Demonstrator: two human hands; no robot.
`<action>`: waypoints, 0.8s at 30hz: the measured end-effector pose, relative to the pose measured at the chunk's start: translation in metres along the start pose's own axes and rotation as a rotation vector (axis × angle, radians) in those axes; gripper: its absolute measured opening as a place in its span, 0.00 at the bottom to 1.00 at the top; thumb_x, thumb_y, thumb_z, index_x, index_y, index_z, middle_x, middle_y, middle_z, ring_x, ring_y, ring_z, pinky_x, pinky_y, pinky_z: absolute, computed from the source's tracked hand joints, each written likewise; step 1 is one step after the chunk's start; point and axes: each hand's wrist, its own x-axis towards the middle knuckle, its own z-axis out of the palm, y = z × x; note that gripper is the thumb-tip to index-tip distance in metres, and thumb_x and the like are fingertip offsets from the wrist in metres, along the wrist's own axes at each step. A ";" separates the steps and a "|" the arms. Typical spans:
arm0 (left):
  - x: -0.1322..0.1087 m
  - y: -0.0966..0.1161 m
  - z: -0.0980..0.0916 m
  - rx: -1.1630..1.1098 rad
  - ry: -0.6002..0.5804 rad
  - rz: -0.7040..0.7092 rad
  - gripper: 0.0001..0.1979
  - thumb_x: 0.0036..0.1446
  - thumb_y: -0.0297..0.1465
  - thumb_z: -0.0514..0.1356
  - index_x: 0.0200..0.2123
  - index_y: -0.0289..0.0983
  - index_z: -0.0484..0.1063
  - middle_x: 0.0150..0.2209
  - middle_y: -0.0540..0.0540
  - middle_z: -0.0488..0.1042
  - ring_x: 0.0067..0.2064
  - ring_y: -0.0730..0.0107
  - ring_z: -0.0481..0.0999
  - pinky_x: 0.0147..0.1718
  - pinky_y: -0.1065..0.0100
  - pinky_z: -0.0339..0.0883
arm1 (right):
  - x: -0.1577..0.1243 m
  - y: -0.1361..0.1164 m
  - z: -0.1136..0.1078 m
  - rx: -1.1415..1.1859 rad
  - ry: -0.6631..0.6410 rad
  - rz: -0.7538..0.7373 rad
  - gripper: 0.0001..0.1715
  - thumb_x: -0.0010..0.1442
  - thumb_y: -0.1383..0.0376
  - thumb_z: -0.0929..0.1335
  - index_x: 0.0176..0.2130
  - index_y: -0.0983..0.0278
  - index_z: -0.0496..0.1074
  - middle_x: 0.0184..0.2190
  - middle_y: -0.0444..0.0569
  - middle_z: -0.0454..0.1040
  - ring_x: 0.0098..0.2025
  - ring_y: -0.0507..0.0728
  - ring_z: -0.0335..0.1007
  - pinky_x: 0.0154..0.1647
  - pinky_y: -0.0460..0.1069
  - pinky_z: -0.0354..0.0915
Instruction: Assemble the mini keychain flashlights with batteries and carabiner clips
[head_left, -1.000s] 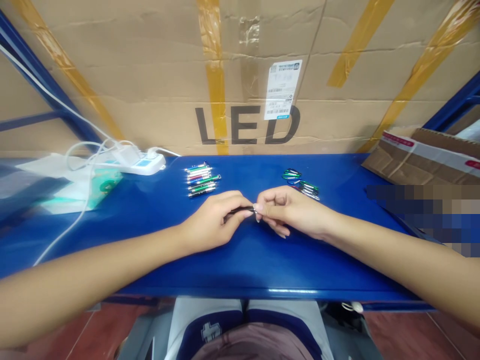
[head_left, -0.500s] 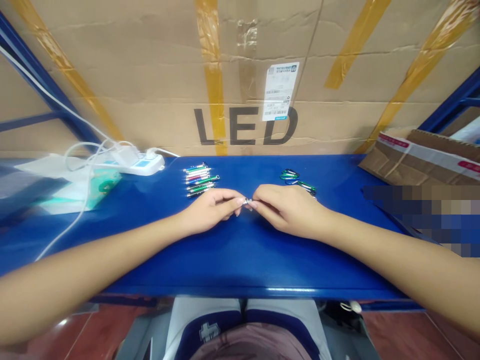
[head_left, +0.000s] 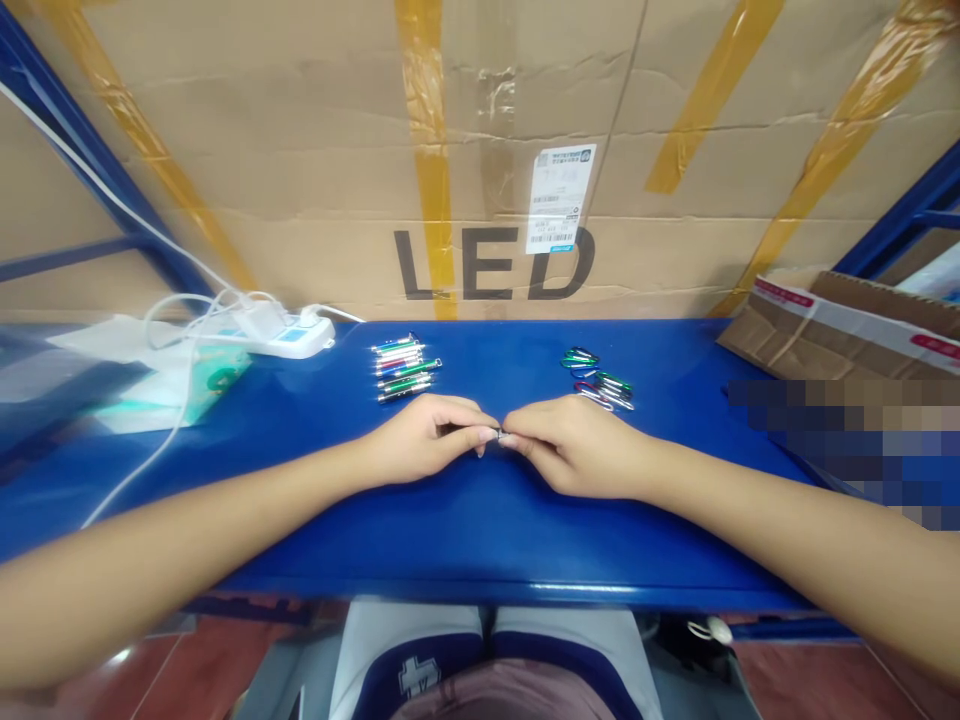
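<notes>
My left hand (head_left: 420,440) and my right hand (head_left: 585,447) meet fingertip to fingertip over the middle of the blue table. Between them shows a small shiny metal piece (head_left: 499,435), pinched from both sides; most of it is hidden by the fingers, so its kind is unclear. Beyond my left hand lies a row of slim pen-like metal sticks (head_left: 406,367), in green, red, blue and silver, some with a small ring at the end. Several coloured carabiner clips (head_left: 581,360) lie in a loose pile beyond my right hand.
The blue table (head_left: 480,545) ends at a large cardboard box (head_left: 315,150) marked LED. At the back left, a white power strip (head_left: 300,338) with trailing cables sits beside a green-and-white packet (head_left: 202,390). An open carton (head_left: 832,325) stands at the right.
Both hands sit slightly lower in view, still pinching the small metal piece, which shows less between the fingertips. More of the clip pile is visible; the whole view has shifted slightly.
</notes>
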 end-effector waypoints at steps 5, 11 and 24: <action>0.002 -0.009 -0.015 0.249 0.087 0.209 0.12 0.68 0.33 0.58 0.44 0.35 0.80 0.39 0.42 0.81 0.40 0.67 0.78 0.44 0.67 0.70 | 0.004 0.007 -0.001 -0.001 0.021 0.091 0.16 0.73 0.60 0.62 0.35 0.63 0.72 0.32 0.48 0.76 0.32 0.54 0.71 0.34 0.47 0.60; -0.002 -0.025 -0.054 0.610 0.114 0.215 0.08 0.63 0.33 0.62 0.41 0.38 0.80 0.40 0.45 0.81 0.42 0.63 0.78 0.50 0.59 0.69 | 0.003 0.017 -0.010 -0.121 0.118 0.125 0.15 0.72 0.60 0.62 0.41 0.63 0.75 0.38 0.50 0.77 0.40 0.57 0.75 0.41 0.49 0.66; -0.003 -0.038 -0.062 0.663 -0.003 0.079 0.07 0.57 0.33 0.62 0.39 0.38 0.75 0.36 0.46 0.75 0.40 0.63 0.73 0.46 0.61 0.67 | 0.004 0.021 -0.033 -0.409 -0.092 0.566 0.13 0.66 0.64 0.63 0.47 0.63 0.72 0.48 0.55 0.73 0.40 0.62 0.75 0.33 0.52 0.64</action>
